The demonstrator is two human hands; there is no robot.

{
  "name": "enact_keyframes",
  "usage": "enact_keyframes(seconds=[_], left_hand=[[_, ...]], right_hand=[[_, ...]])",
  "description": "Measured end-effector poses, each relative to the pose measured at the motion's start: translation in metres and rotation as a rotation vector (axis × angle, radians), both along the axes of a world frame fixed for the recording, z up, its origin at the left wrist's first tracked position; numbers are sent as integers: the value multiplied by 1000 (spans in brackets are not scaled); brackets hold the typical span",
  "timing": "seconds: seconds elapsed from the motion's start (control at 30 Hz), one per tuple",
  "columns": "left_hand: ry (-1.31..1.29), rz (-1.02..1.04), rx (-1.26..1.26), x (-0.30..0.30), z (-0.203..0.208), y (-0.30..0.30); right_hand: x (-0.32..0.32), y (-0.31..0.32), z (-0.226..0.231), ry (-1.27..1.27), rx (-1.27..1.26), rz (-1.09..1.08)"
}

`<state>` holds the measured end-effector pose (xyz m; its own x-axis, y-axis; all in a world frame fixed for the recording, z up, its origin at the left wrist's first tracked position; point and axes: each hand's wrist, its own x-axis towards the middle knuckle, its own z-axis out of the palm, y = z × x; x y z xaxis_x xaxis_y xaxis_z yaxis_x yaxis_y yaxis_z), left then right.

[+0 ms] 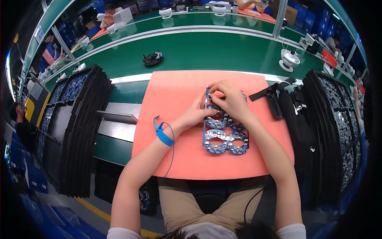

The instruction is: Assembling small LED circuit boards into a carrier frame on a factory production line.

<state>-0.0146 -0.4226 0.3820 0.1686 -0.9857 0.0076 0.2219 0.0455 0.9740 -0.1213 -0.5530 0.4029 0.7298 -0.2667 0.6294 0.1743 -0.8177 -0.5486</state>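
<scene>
Blue panel of round circuit boards (225, 137) on salmon mat (175, 95); left hand (195, 114) and right hand (230, 99) pinch its 12 o'clock end. Black trays (85, 131) at 9 o'clock hold boards.

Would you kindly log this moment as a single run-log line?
left hand: on board panel | right hand: pressing panel top | panel: flat on pink mat | trays: stacked both sides

Bare orange mat (171, 99) lies open at 9 o'clock of the blue circuit panel (225, 137); black tray stacks (85, 131) wall both sides, 3 and 9 o'clock.
</scene>
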Motion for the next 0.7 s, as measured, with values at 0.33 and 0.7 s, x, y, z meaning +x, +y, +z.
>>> enact_keyframes(seconds=[0.33, 0.7], left_hand=[[72, 40, -40, -1, -2, -2], [329, 89, 7, 3, 2, -2]], right_hand=[[-21, -26, 16, 100, -296, 51], [-18, -15, 18, 244, 111, -16]])
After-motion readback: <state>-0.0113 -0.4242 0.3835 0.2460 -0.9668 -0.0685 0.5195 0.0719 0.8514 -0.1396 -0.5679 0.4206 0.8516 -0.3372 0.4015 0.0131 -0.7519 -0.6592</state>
